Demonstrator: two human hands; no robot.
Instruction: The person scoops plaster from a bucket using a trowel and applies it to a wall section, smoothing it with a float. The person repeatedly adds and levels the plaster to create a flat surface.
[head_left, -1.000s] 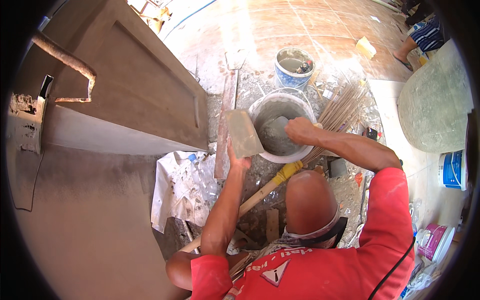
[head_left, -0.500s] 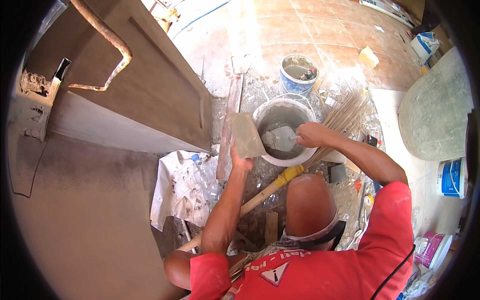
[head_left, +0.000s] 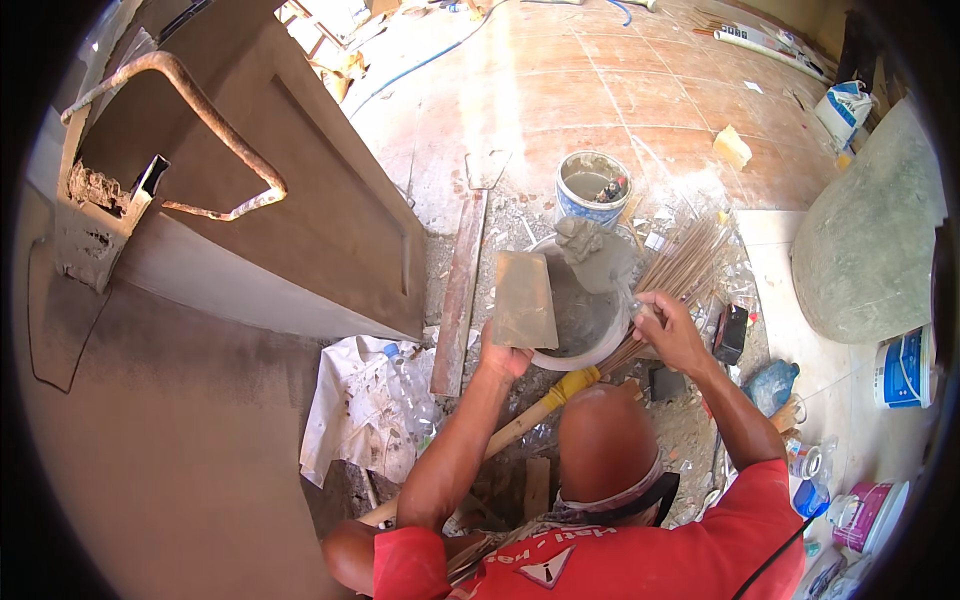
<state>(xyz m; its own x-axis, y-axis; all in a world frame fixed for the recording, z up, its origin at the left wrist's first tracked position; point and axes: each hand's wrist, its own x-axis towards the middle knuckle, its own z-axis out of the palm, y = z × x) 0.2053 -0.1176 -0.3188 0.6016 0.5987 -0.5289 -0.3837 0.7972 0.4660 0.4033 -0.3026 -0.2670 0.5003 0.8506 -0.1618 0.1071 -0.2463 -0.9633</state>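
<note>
Bucket [head_left: 598,325]: the trowel [head_left: 612,270] is rising out since the earlier frame — now hovering above, carrying grey mortar [head_left: 580,240]
Scooping: seemingly finishing; next move calling for a level trowel
Board [head_left: 525,300]: hiding the bucket's left rim, left hand [head_left: 508,360] gripping near its lower edge
Right hand [head_left: 670,332]: bending inward, fingers clamping the trowel's near end

Head-worn left fisheye, near overhead, with steep downward view
</note>
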